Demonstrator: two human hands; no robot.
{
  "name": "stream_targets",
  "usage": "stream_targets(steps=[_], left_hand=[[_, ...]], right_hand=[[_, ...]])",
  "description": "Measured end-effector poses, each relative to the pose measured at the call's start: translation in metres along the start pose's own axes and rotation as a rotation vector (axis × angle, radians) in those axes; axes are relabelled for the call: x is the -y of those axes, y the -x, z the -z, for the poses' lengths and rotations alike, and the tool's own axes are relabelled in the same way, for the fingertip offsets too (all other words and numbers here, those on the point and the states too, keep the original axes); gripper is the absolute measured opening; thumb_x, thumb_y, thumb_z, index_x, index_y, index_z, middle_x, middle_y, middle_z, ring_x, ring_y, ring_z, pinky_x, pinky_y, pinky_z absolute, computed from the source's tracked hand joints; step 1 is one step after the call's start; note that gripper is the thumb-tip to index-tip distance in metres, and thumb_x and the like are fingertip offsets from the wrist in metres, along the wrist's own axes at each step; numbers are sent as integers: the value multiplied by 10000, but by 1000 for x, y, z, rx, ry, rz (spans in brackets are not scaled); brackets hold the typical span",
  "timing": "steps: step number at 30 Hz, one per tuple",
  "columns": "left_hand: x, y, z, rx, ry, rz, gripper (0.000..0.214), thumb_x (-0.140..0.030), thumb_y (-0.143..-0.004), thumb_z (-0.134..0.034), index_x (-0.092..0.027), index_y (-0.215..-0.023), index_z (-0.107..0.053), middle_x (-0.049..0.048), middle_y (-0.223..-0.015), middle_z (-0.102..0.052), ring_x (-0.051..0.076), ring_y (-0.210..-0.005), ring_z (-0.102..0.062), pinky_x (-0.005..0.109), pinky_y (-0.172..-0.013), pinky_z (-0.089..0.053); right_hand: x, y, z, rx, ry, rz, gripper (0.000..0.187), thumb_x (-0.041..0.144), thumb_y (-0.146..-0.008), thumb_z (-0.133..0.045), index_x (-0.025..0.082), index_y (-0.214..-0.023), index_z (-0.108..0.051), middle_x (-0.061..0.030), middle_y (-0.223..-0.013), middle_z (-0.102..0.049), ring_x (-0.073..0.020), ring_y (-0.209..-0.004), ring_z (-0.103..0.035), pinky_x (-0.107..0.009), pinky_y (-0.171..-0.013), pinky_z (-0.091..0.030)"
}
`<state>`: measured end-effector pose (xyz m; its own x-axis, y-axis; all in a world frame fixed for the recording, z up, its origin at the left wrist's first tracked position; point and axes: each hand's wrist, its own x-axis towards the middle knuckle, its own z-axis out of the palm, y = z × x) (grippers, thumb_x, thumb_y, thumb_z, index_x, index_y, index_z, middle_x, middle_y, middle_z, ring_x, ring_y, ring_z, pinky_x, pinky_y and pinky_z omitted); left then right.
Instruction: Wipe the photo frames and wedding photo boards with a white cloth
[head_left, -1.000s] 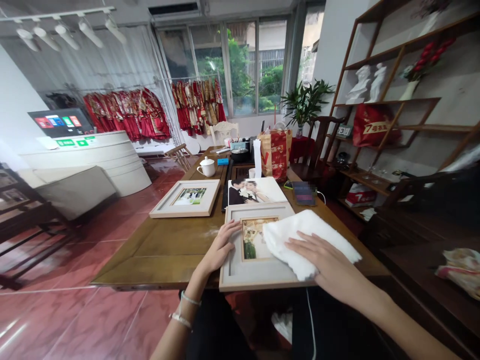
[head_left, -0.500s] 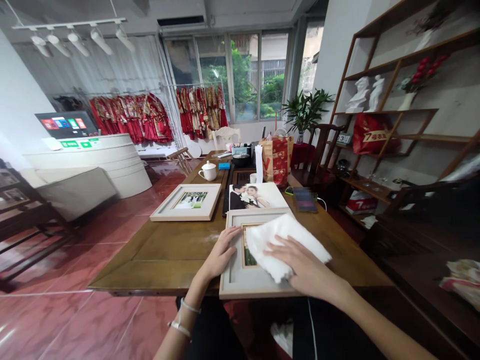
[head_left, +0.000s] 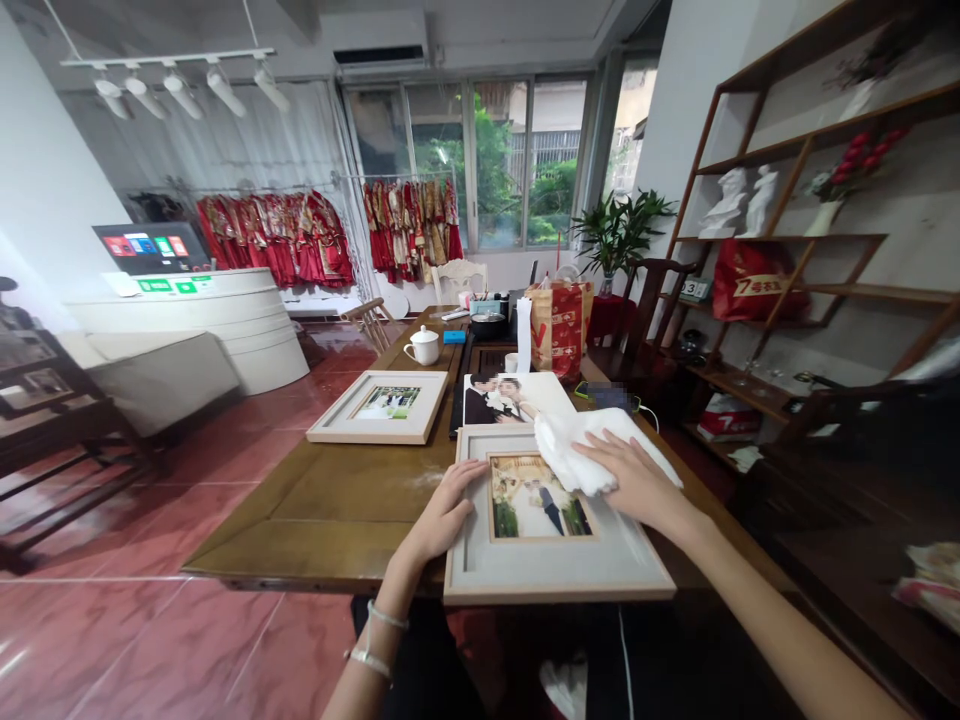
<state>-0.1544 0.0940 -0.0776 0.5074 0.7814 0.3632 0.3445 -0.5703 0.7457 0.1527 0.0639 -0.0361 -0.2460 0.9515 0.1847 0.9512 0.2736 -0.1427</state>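
Observation:
A light wooden picture frame (head_left: 559,590) with a pale mat lies flat at the table's front edge. Inside it is a photo (head_left: 536,500) of a couple outdoors. My left hand (head_left: 448,505) rests on the frame's left edge, fingers stretched over the rim. In my right hand (head_left: 637,480) is a folded white cloth (head_left: 562,440), held under spread fingers against the frame's upper right part. The cloth covers that corner. Just behind the frame lies a large wedding photo print (head_left: 551,393), and a second picture frame (head_left: 420,437) is flat to the left.
On the wooden table (head_left: 322,510) stand a white lidded cup (head_left: 424,347), a small blue box (head_left: 454,337), a black pot (head_left: 489,325) and a red-and-tan paper bag (head_left: 559,330). A phone (head_left: 609,394) with a white cable lies right of the print. Shelves (head_left: 840,240) rise on the right.
My right hand has moved the cloth up and to the right across the frame, uncovering the photo inside. My left hand stays on the left edge. The camera view has shifted slightly.

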Motion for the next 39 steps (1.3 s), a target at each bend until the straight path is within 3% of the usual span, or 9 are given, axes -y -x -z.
stream_targets(steps=[3,6,10,13,18,26,32,35,39], left_hand=[[0,0,0,2,10,1,615,-46,-687,-389,-209,-1269,-501,61,-1359,-464,221,-1305,-317,460,-1122,-189],[-1,-1,0,0,8,8,600,-52,-692,-394,-210,-1258,-513,62,-1356,-469,224,-1300,-326,464,-1122,-187],[-1,-1,-1,-12,11,10,581,-64,-705,-399,-215,-1253,-522,60,-1352,-476,229,-1298,-331,467,-1124,-183],[-2,-1,-1,-22,17,9,578,-64,-711,-397,-218,-1253,-525,62,-1345,-482,230,-1298,-332,468,-1123,-190],[-1,0,-1,-12,13,6,601,-50,-700,-385,-230,-1257,-520,55,-1341,-485,226,-1302,-323,481,-1124,-183],[1,1,0,14,-3,9,626,-39,-676,-385,-207,-1268,-502,64,-1355,-466,229,-1313,-303,480,-1133,-150],[-2,2,0,-5,-8,17,624,-35,-684,-384,-222,-1267,-503,57,-1354,-468,233,-1310,-307,484,-1125,-176],[-2,2,0,-10,-7,14,584,-57,-712,-393,-218,-1261,-510,63,-1345,-477,240,-1304,-315,485,-1121,-184],[-2,1,-1,-22,-5,13,551,-81,-734,-394,-218,-1252,-522,63,-1335,-487,236,-1297,-324,467,-1122,-193]], right_hand=[[8,-25,-9,-38,25,-29,655,111,-705,-488,246,-1344,-440,-62,-1438,-378,-317,-1358,-221,-573,-1072,-170],[25,-26,-14,-22,15,15,678,103,-666,-499,234,-1330,-459,-47,-1425,-400,-318,-1368,-187,-601,-1082,-71],[41,11,-5,99,-127,186,760,38,-585,-459,269,-1309,-480,10,-1400,-434,-239,-1374,-201,-532,-1124,-53],[41,47,10,195,-273,250,705,39,-640,-440,320,-1284,-499,50,-1371,-467,-201,-1354,-263,-478,-1139,-131],[25,70,14,172,-319,315,578,102,-744,-482,297,-1288,-503,-12,-1367,-477,-227,-1306,-362,-477,-1119,-200],[1,3,-8,-33,-136,252,576,113,-739,-483,253,-1298,-493,-64,-1392,-444,-229,-1336,-304,-513,-1094,-183],[12,-35,-16,-90,-88,160,547,115,-719,-488,184,-1260,-534,-118,-1349,-490,-251,-1325,-324,-532,-1090,-144],[21,-15,-18,-55,-146,212,564,76,-699,-475,211,-1242,-549,-87,-1323,-524,-238,-1309,-356,-527,-1099,-137],[25,42,-10,9,-295,320,476,128,-792,-477,272,-1241,-543,-35,-1311,-542,-217,-1296,-379,-489,-1119,-155]])
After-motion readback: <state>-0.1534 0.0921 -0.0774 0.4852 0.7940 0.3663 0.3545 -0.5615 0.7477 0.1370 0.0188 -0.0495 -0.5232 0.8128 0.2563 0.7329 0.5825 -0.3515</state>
